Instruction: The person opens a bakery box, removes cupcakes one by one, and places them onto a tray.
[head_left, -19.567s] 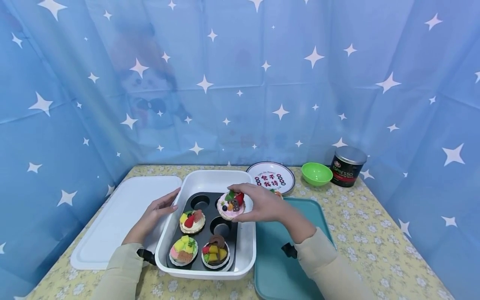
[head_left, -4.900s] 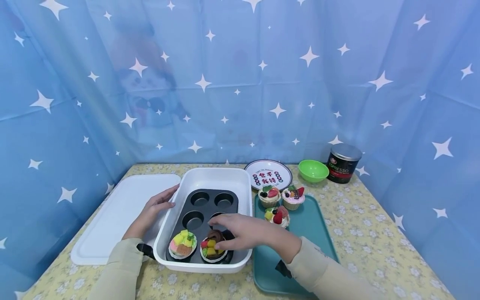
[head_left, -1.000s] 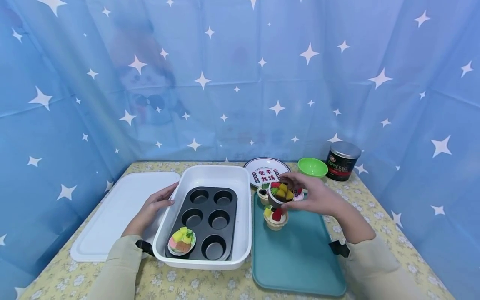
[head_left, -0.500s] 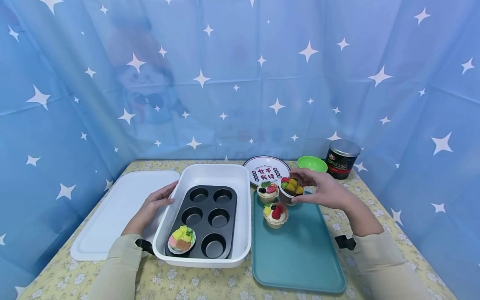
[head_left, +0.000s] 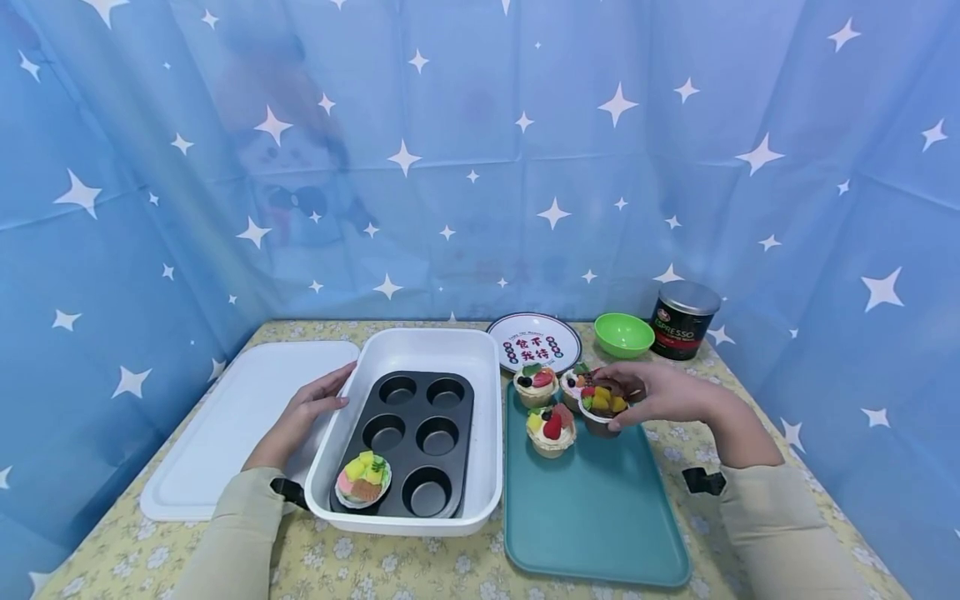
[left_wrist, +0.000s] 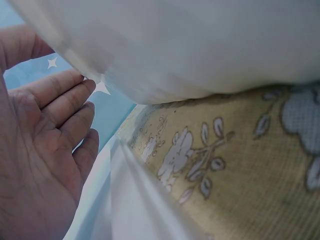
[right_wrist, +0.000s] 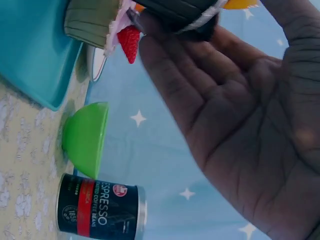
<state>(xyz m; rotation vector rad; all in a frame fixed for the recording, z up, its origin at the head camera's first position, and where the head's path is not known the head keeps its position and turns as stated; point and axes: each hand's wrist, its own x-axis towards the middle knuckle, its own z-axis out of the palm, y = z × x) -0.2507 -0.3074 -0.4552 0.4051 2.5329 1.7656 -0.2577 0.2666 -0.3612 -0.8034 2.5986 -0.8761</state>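
My right hand pinches a brown cupcake topped with mango-like cubes and red pieces, over the back right of the teal tray. Dark in the right wrist view, the held cupcake's cup is partly cut off. On the tray a cream cupcake, a strawberry cupcake and a partly hidden pink cupcake stand together. A black muffin tin lies in the white tub; its front left cup holds a yellow-topped cupcake. My left hand rests against the tub's left side, fingers extended.
A white lid-like panel lies left of the tub, partly under my left forearm. Behind the tray stand a plate with red characters, a green bowl and an espresso can. A starry blue curtain backs the table.
Cupcakes have moved from tin to tray, leaving one in the tin. Over the last second my right hand has carried the brown cupcake rightward and lower. The left hand has stayed at the tub.
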